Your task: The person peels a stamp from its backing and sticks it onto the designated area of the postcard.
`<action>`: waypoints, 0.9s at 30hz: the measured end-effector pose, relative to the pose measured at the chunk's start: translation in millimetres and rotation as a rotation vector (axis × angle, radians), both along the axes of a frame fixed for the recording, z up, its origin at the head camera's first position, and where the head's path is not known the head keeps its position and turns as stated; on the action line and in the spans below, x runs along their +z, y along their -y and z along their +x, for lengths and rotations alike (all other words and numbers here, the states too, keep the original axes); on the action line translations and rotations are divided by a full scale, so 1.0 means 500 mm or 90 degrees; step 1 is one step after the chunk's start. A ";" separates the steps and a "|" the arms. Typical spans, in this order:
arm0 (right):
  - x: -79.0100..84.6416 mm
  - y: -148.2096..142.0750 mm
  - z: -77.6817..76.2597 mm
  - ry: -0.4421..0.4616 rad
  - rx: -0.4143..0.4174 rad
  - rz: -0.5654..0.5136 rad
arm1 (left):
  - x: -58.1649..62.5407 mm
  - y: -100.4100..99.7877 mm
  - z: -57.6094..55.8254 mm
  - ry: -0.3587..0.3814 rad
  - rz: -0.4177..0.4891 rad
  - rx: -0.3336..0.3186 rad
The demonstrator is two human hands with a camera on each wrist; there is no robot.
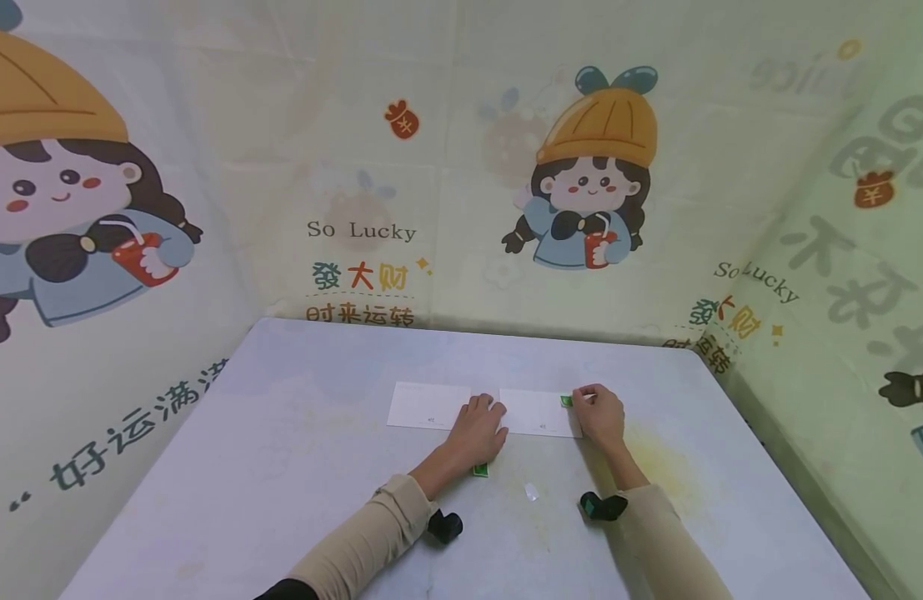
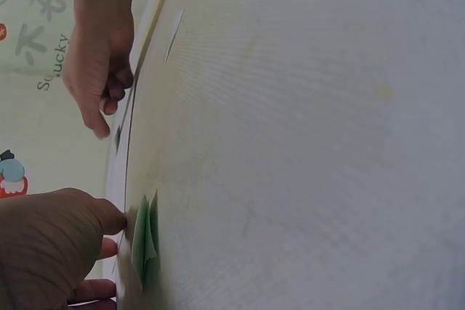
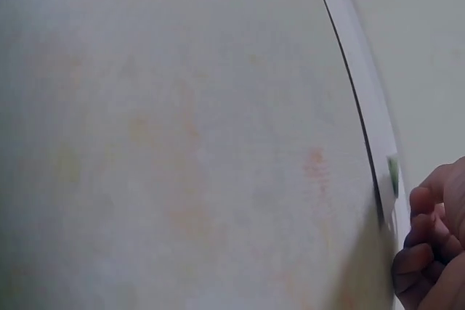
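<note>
Two white rectangular cards lie side by side, a left card [image 1: 423, 406] and a right card [image 1: 536, 412], each with a small printed mark. My left hand [image 1: 478, 429] rests fingers down across the gap between them, its fingertips on the right card's left edge. Beneath its wrist side stand folded green slips [image 2: 144, 245], close to the thumb in the left wrist view. At the right card's upper right corner, my right hand [image 1: 600, 414] pinches a small green stamp-like piece [image 1: 566, 401] by its right edge, the other fingers curled in.
A small clear scrap [image 1: 532, 492] lies on the white table [image 1: 318, 467] between the forearms. Black wrist cameras [image 1: 446, 527] sit on both wrists. A printed cloth [image 1: 461, 167] with cartoon figures hangs behind the table and along its sides.
</note>
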State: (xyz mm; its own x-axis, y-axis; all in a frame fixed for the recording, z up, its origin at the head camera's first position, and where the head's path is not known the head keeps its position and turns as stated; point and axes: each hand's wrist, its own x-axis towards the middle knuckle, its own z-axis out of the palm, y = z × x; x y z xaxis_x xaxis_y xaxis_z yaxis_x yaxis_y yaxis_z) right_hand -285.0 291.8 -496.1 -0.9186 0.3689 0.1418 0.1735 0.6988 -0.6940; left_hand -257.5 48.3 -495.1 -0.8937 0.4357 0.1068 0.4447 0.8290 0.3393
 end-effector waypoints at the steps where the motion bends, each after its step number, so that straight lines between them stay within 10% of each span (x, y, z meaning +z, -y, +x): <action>1: -0.001 -0.002 0.000 -0.006 0.000 -0.001 | -0.001 -0.001 0.000 0.000 0.001 0.000; 27: 0.012 -0.006 0.049 0.002 0.236 0.211 | -0.001 -0.002 0.002 -0.014 0.002 0.003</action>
